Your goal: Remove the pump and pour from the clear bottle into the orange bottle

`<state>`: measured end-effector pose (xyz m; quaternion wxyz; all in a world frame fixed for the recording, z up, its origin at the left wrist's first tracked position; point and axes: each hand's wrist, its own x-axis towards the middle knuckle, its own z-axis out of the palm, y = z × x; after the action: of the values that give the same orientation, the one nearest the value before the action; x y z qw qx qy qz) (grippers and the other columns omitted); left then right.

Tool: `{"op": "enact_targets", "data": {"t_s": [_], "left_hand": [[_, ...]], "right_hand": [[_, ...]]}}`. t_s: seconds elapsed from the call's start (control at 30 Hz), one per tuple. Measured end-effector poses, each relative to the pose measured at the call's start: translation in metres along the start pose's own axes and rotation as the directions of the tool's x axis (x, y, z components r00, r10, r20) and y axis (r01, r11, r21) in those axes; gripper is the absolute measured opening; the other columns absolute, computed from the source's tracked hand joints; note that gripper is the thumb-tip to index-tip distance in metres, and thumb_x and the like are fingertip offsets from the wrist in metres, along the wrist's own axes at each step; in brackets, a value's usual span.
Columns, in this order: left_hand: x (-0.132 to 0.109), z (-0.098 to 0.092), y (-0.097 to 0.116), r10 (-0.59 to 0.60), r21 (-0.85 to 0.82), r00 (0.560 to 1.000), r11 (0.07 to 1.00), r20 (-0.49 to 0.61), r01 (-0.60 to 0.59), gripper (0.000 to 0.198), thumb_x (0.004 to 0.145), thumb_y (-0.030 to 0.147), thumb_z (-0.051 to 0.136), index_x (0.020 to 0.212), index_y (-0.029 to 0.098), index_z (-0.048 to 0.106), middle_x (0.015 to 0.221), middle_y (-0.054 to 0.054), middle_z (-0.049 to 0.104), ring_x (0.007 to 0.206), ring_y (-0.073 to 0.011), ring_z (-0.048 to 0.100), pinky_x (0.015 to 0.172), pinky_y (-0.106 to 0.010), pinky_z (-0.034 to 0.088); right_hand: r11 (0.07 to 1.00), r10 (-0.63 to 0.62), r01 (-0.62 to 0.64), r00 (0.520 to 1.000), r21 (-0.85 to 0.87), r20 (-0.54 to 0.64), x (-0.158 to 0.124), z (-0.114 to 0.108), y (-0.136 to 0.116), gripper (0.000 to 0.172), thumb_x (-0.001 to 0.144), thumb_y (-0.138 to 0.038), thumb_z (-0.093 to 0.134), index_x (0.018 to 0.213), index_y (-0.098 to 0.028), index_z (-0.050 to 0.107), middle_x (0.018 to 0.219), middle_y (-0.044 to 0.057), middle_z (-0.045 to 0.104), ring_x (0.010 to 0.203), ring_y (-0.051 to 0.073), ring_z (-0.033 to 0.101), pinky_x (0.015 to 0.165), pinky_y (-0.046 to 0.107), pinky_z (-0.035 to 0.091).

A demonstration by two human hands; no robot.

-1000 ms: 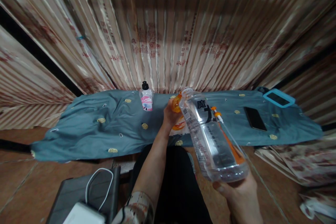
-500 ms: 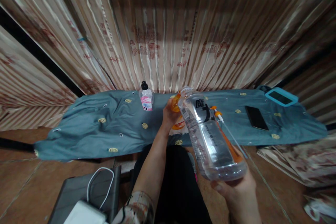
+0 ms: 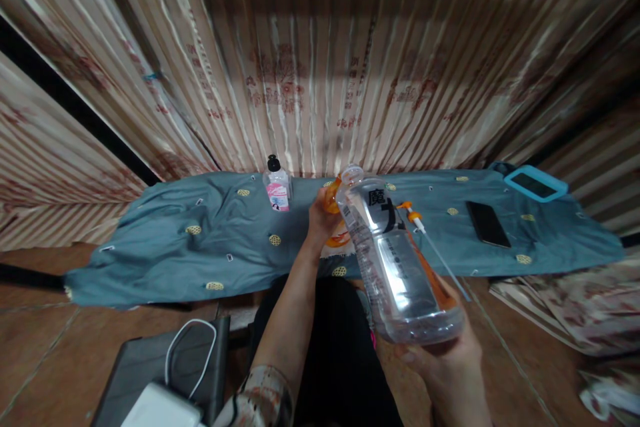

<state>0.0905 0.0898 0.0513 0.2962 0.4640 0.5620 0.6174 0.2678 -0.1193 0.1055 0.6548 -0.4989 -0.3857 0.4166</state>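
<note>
My right hand (image 3: 445, 353) grips the base of a large clear plastic bottle (image 3: 400, 273) with black lettering and an orange label part. The bottle is tilted, its mouth pointing away from me toward an orange bottle (image 3: 332, 200). My left hand (image 3: 321, 217) is wrapped round that orange bottle, which is partly hidden by the hand and the clear bottle. Under them lies a white cloth or paper with orange on it (image 3: 339, 240), mostly covered. Right of the clear bottle, an orange pump head with a white tube (image 3: 418, 221) rests on the cloth-covered bench.
A clear bottle with black cap and pink label (image 3: 277, 187) stands left on the teal patterned cloth (image 3: 170, 233). To the right lie a black phone (image 3: 488, 224) and a blue-framed device (image 3: 536, 184). A grey stool (image 3: 150, 360) holds a white box (image 3: 160, 407) with a cable.
The clear bottle and my right hand have shifted slightly left. My left hand keeps its hold on the orange bottle, and the things on the bench stay put.
</note>
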Motion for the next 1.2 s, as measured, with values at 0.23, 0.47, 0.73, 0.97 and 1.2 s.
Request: {"op": "enact_targets", "data": {"t_s": [0.23, 0.47, 0.73, 0.97, 1.2], "left_hand": [[0.001, 0.001, -0.002, 0.015, -0.003, 1.0, 1.0, 0.008, -0.015, 0.035, 0.072, 0.014, 0.096, 0.089, 0.025, 0.067, 0.092, 0.001, 0.081, 0.085, -0.0205, 0.078, 0.079, -0.031, 0.061], [0.001, 0.001, -0.004, 0.033, 0.037, 0.999, 0.999, 0.012, -0.033, 0.035, 0.073, 0.016, 0.096, 0.091, 0.025, 0.068, 0.094, -0.002, 0.083, 0.086, -0.0222, 0.079, 0.078, -0.032, 0.062], [0.0, 0.0, -0.002, 0.022, 0.038, 1.0, 0.999, 0.022, -0.023, 0.034, 0.074, 0.021, 0.096, 0.088, 0.026, 0.066, 0.091, -0.001, 0.083, 0.085, -0.0212, 0.078, 0.079, -0.032, 0.062], [0.0, -0.001, -0.004, 0.004, 0.0, 0.999, 1.0, 0.036, -0.004, 0.037, 0.072, 0.017, 0.099, 0.091, 0.026, 0.068, 0.095, -0.003, 0.085, 0.085, -0.0229, 0.077, 0.079, -0.034, 0.063], [0.001, -0.001, -0.001, 0.0, 0.035, 1.0, 0.999, 0.026, -0.001, 0.037, 0.071, 0.018, 0.1, 0.091, 0.025, 0.069, 0.091, -0.001, 0.082, 0.086, -0.0215, 0.078, 0.08, -0.033, 0.062]], "right_hand": [[0.993, -0.113, 0.114, 0.971, 0.008, 0.21, 0.014, -0.022, 0.014, 0.084, 0.058, -0.028, 0.114, 0.136, -0.034, 0.083, 0.112, 0.004, 0.089, 0.086, 0.025, 0.089, 0.069, 0.023, 0.07], [0.99, -0.134, 0.143, 0.961, -0.018, 0.242, 0.016, -0.033, 0.024, 0.086, 0.064, -0.023, 0.111, 0.143, -0.032, 0.079, 0.116, 0.006, 0.089, 0.086, 0.025, 0.088, 0.068, 0.024, 0.07], [0.98, -0.171, 0.191, 0.952, -0.058, 0.253, 0.019, -0.034, 0.025, 0.087, 0.064, -0.022, 0.11, 0.144, -0.031, 0.078, 0.123, 0.008, 0.088, 0.098, 0.028, 0.089, 0.077, 0.027, 0.072], [0.998, -0.056, 0.059, 0.992, -0.021, 0.112, 0.012, -0.027, 0.02, 0.089, 0.058, -0.037, 0.114, 0.139, -0.028, 0.08, 0.119, 0.009, 0.088, 0.099, 0.03, 0.088, 0.076, 0.029, 0.073], [0.996, 0.077, -0.076, 0.997, 0.045, -0.015, -0.003, 0.002, -0.005, 0.098, 0.046, -0.049, 0.118, 0.133, -0.027, 0.08, 0.111, 0.004, 0.088, 0.09, 0.023, 0.086, 0.074, 0.024, 0.069]]}}
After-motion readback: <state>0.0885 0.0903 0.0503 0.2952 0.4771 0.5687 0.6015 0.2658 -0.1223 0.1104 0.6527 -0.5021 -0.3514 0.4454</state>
